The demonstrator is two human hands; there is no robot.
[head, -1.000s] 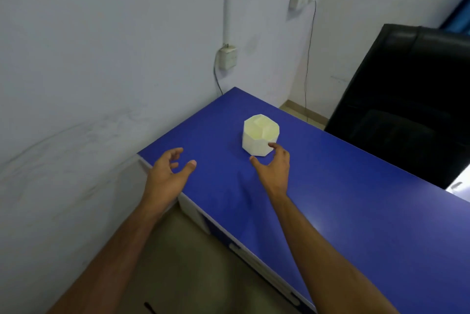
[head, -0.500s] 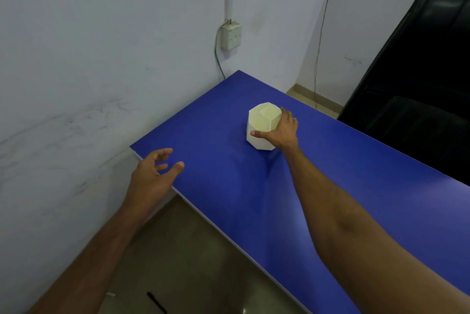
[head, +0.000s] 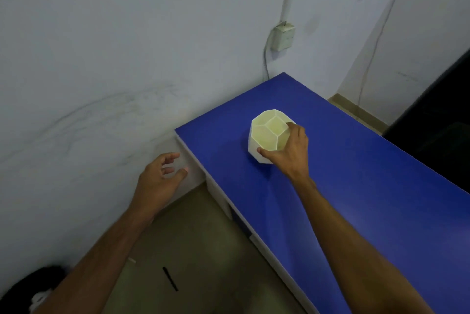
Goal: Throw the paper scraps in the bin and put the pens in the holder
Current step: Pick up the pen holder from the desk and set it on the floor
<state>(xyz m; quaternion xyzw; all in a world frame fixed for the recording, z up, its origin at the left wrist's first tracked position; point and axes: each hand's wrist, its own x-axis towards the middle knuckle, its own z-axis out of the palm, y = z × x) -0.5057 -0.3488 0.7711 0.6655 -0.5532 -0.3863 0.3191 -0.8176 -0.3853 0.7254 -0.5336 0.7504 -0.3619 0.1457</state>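
Observation:
A pale cream, many-sided pen holder (head: pixel 264 133) stands near the left end of the blue desk (head: pixel 356 186); its inside looks empty. My right hand (head: pixel 290 151) is wrapped around the holder's right side, thumb on the near wall and fingers over the rim. My left hand (head: pixel 157 181) hovers off the desk's left end with fingers spread, holding nothing. A black pen (head: pixel 170 278) lies on the floor below, and a small white scrap (head: pixel 131 259) lies left of it.
A grey wall runs along the left with a socket box (head: pixel 282 37) and hanging cable. A black chair (head: pixel 437 120) stands at the right behind the desk. A dark object (head: pixel 28 288) sits on the floor at bottom left.
My right hand reached forward from the desk surface and closed on the holder. The view swung left and down, showing more floor. My left hand stayed spread off the desk's end.

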